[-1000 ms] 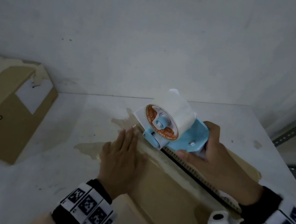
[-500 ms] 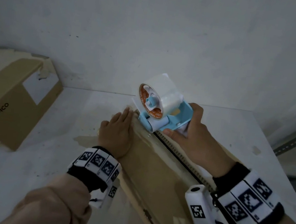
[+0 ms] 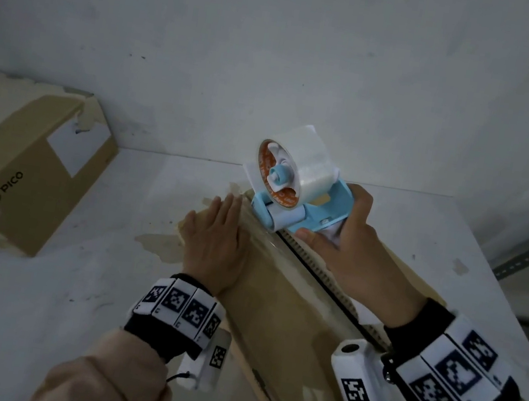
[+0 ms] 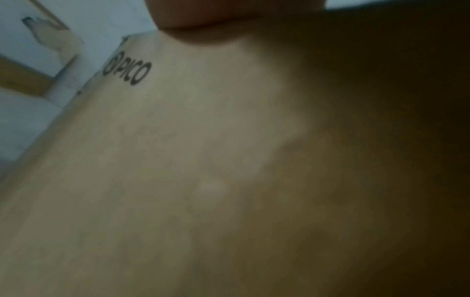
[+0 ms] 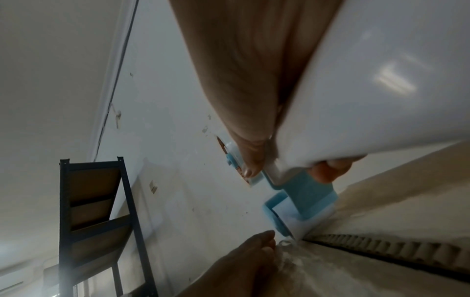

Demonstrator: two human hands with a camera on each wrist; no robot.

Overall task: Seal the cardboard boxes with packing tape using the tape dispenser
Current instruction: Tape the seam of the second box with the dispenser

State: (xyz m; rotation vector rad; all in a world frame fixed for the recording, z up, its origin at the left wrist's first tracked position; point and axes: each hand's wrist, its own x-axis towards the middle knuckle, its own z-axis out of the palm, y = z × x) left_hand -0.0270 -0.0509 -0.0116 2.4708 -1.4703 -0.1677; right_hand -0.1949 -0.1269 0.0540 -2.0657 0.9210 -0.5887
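A brown cardboard box (image 3: 277, 309) lies in front of me on the white table, its centre seam showing as a dark gap. My left hand (image 3: 217, 238) lies flat on the left flap near the far end, fingers straight. My right hand (image 3: 342, 244) grips the handle of a light-blue tape dispenser (image 3: 294, 201) carrying a roll of clear tape (image 3: 306, 165). The dispenser's roller sits on the far end of the seam. In the right wrist view the dispenser (image 5: 302, 199) meets the seam beside the left hand's fingertips (image 5: 264, 241). The left wrist view shows only the box's face (image 4: 178, 160), printed PICO.
A second cardboard box (image 3: 18, 168) with a white label and torn tape lies at the table's left rear against the wall. The table's right edge (image 3: 497, 299) runs close to my right arm. A dark metal shelf unit (image 5: 101, 211) stands beyond it.
The view has drawn back and tilted, so more of the box and both forearms show. The dispenser stays at the far end of the seam, and the left hand stays flat on the flap.
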